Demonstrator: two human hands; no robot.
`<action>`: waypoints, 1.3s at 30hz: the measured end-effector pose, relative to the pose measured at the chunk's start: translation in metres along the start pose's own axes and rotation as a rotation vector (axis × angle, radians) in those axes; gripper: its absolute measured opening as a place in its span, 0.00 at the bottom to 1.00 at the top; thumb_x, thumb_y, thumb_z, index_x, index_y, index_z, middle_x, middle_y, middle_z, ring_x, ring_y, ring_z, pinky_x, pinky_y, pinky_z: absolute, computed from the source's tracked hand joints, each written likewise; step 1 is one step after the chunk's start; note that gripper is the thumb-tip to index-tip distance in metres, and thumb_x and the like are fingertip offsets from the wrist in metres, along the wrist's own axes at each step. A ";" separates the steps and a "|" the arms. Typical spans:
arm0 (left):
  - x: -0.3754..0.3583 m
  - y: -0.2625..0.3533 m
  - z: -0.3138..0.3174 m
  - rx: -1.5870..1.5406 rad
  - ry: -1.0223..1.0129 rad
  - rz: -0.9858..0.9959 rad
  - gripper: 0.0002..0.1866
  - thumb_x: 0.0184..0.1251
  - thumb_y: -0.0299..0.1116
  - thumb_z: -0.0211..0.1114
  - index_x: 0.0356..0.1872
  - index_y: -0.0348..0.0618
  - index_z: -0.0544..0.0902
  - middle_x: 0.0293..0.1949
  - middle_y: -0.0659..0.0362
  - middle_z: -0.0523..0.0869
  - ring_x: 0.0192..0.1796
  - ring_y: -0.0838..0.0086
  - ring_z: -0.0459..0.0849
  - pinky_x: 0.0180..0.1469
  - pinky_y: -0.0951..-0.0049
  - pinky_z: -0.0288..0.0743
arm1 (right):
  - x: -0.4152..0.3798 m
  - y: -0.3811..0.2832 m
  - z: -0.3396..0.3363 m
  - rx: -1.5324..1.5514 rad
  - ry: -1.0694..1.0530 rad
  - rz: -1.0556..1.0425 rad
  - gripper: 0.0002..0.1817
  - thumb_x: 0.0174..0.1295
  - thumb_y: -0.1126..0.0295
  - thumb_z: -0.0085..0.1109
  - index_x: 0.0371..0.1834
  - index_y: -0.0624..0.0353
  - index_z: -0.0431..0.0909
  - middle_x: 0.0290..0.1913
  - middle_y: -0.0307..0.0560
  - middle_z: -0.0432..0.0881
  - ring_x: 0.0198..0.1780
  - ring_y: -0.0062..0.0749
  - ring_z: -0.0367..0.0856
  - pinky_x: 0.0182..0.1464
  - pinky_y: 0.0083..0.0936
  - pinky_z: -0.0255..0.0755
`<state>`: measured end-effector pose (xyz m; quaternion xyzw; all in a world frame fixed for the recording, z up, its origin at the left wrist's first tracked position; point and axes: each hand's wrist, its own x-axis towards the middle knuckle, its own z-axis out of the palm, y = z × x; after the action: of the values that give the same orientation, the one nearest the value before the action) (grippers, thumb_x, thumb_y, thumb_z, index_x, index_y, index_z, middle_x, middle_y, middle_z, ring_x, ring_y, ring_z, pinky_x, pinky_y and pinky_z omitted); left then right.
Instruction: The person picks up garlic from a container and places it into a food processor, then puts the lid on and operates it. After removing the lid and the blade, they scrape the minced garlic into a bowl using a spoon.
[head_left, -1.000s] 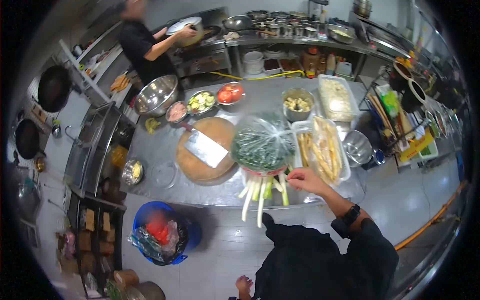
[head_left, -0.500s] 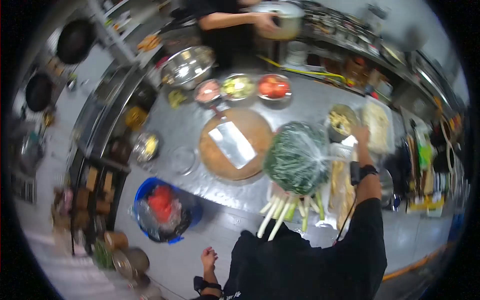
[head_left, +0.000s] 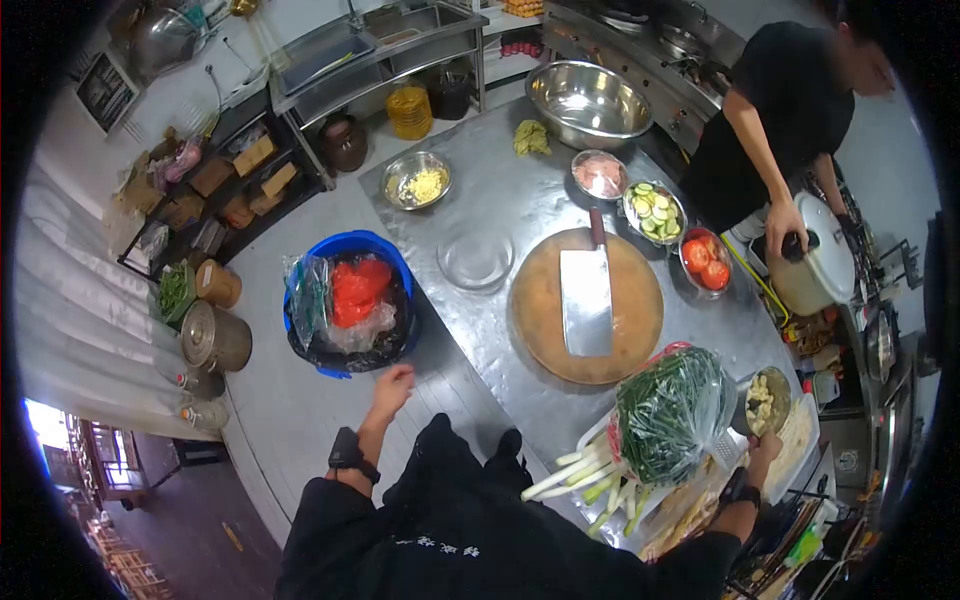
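Dull steel pot (head_left: 778, 387) holding pale chunks is standing near the far edge of the steel worktop (head_left: 478, 335), toward its right end. Right hand (head_left: 765, 447) is reaching past the clear bag of dark greens (head_left: 672, 415), its fingers meeting the pot's near rim; whether the grip is pinching the rim, cannot tell. Left hand (head_left: 392, 388) is hanging by the blue bin (head_left: 372, 240), fingers loosely curled, holding nothing visible.

Handling note (judgement): keeping the forearm clear of the bag and of the white-green stalks (head_left: 575, 472) overhanging the near edge is advisable. Thumb and fingers should be bracketing the rim firmly; the pot should be staying level, since its loose pieces could be spilling.

Compared with the earliest frame: right hand is now working at the pot instead of beside the stalks. View is swinging round, placing the co-worker (head_left: 785, 110) at upper right. Broad cleaver (head_left: 587, 300) is still lying on the round wooden board (head_left: 635, 300).
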<state>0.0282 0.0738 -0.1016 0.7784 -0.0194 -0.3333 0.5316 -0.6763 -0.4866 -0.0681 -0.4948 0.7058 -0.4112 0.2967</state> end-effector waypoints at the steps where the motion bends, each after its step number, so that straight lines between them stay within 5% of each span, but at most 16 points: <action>1: 0.014 0.024 0.014 -0.022 -0.047 0.050 0.10 0.64 0.27 0.58 0.46 0.39 0.79 0.34 0.60 0.81 0.33 0.77 0.80 0.32 0.77 0.76 | -0.025 -0.038 -0.005 -0.024 0.112 0.159 0.08 0.45 0.74 0.61 0.23 0.66 0.72 0.21 0.49 0.74 0.14 0.37 0.72 0.14 0.32 0.62; 2: 0.031 0.046 0.029 -0.099 -0.067 0.045 0.11 0.64 0.28 0.59 0.46 0.39 0.78 0.35 0.60 0.81 0.34 0.78 0.80 0.32 0.77 0.76 | -0.055 -0.080 -0.007 0.132 0.129 0.212 0.06 0.47 0.76 0.52 0.23 0.70 0.73 0.23 0.51 0.75 0.13 0.33 0.73 0.10 0.27 0.63; 6: 0.105 0.108 0.071 -0.316 -0.096 0.006 0.13 0.63 0.34 0.62 0.45 0.39 0.76 0.33 0.59 0.80 0.30 0.76 0.80 0.27 0.77 0.76 | -0.094 -0.120 -0.058 0.054 0.196 0.074 0.11 0.53 0.70 0.55 0.29 0.71 0.72 0.24 0.51 0.77 0.14 0.30 0.74 0.13 0.24 0.69; 9: 0.145 0.134 0.089 -0.080 0.000 -0.036 0.14 0.61 0.36 0.64 0.43 0.38 0.76 0.30 0.58 0.79 0.25 0.75 0.79 0.22 0.76 0.74 | -0.133 -0.153 -0.098 -0.075 0.213 -0.112 0.10 0.56 0.71 0.54 0.34 0.68 0.71 0.27 0.51 0.77 0.18 0.32 0.78 0.16 0.23 0.74; 11: 0.173 0.120 0.096 -0.005 0.079 -0.013 0.21 0.55 0.41 0.67 0.44 0.36 0.76 0.18 0.56 0.79 0.13 0.74 0.75 0.16 0.71 0.68 | -0.188 -0.208 -0.100 -0.102 0.163 -0.062 0.04 0.56 0.75 0.51 0.33 0.64 0.72 0.25 0.45 0.75 0.17 0.26 0.74 0.14 0.22 0.70; 16: 0.223 0.045 0.080 0.199 0.107 0.273 0.21 0.52 0.40 0.68 0.43 0.37 0.76 0.27 0.51 0.80 0.24 0.71 0.80 0.23 0.69 0.73 | -0.315 -0.324 -0.010 -0.160 0.035 -0.016 0.02 0.55 0.74 0.51 0.27 0.59 0.71 0.21 0.37 0.69 0.16 0.20 0.67 0.14 0.20 0.67; 19: 0.183 0.070 0.041 0.374 0.130 0.353 0.21 0.52 0.40 0.67 0.44 0.38 0.75 0.33 0.52 0.79 0.35 0.68 0.80 0.33 0.66 0.75 | -0.364 -0.334 0.064 -0.101 -0.127 0.026 0.05 0.52 0.73 0.53 0.21 0.57 0.69 0.20 0.36 0.68 0.18 0.21 0.68 0.17 0.22 0.72; 23: 0.165 0.078 0.009 -0.208 -0.137 -0.126 0.19 0.53 0.33 0.63 0.46 0.43 0.71 0.35 0.56 0.78 0.41 0.63 0.79 0.43 0.56 0.77 | -0.416 -0.312 0.192 -0.248 -0.299 -0.079 0.04 0.48 0.74 0.53 0.22 0.60 0.69 0.21 0.38 0.70 0.18 0.23 0.69 0.21 0.24 0.75; 24: 0.151 0.096 -0.002 -0.327 -0.181 -0.229 0.17 0.54 0.30 0.62 0.45 0.45 0.70 0.36 0.57 0.78 0.41 0.62 0.79 0.45 0.53 0.77 | -0.425 -0.301 0.224 -0.091 -0.417 -0.079 0.04 0.48 0.74 0.54 0.23 0.63 0.71 0.22 0.40 0.72 0.20 0.23 0.70 0.20 0.26 0.72; 25: 0.147 0.105 -0.012 -0.444 -0.219 -0.332 0.16 0.54 0.28 0.60 0.45 0.47 0.68 0.37 0.57 0.78 0.41 0.60 0.79 0.46 0.51 0.77 | -0.451 -0.327 0.255 -0.075 -0.450 0.046 0.06 0.50 0.72 0.56 0.24 0.65 0.75 0.21 0.42 0.74 0.23 0.24 0.74 0.21 0.27 0.71; 26: 0.158 0.093 -0.019 -0.478 -0.280 -0.324 0.13 0.55 0.27 0.58 0.43 0.47 0.70 0.39 0.56 0.79 0.45 0.58 0.79 0.50 0.43 0.75 | -0.463 -0.321 0.283 -0.011 -0.467 0.030 0.10 0.52 0.68 0.59 0.29 0.66 0.78 0.22 0.43 0.76 0.24 0.26 0.77 0.22 0.26 0.72; 28: 0.167 0.095 -0.043 -0.499 -0.422 -0.321 0.16 0.55 0.28 0.59 0.46 0.48 0.70 0.40 0.56 0.79 0.43 0.61 0.80 0.46 0.45 0.78 | -0.474 -0.308 0.327 -0.152 -0.572 -0.046 0.15 0.53 0.65 0.61 0.35 0.67 0.78 0.22 0.43 0.78 0.23 0.28 0.78 0.24 0.29 0.77; 31: 0.169 0.117 -0.077 -0.499 -0.505 -0.290 0.19 0.56 0.28 0.60 0.50 0.48 0.70 0.46 0.54 0.79 0.47 0.58 0.81 0.46 0.46 0.79 | -0.512 -0.338 0.364 0.002 -0.711 0.053 0.15 0.53 0.64 0.59 0.33 0.69 0.77 0.21 0.45 0.78 0.23 0.29 0.79 0.26 0.31 0.77; 34: 0.161 0.145 -0.114 -0.582 -0.475 -0.191 0.23 0.54 0.28 0.61 0.53 0.50 0.68 0.53 0.53 0.75 0.52 0.51 0.77 0.51 0.43 0.76 | -0.507 -0.293 0.411 -0.011 -0.759 -0.002 0.11 0.53 0.68 0.56 0.30 0.68 0.76 0.22 0.50 0.79 0.23 0.31 0.81 0.26 0.33 0.76; 39: 0.147 0.175 -0.138 -0.677 -0.506 -0.009 0.28 0.58 0.29 0.62 0.61 0.54 0.65 0.56 0.57 0.73 0.58 0.57 0.74 0.52 0.45 0.75 | -0.506 -0.291 0.434 -0.386 -0.518 -0.438 0.09 0.54 0.69 0.54 0.27 0.66 0.75 0.22 0.56 0.79 0.23 0.39 0.83 0.27 0.35 0.76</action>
<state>0.2738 0.0541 0.0018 0.4535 -0.0353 -0.5040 0.7342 -0.0171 -0.1845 -0.0187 -0.7678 0.5498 -0.1858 0.2716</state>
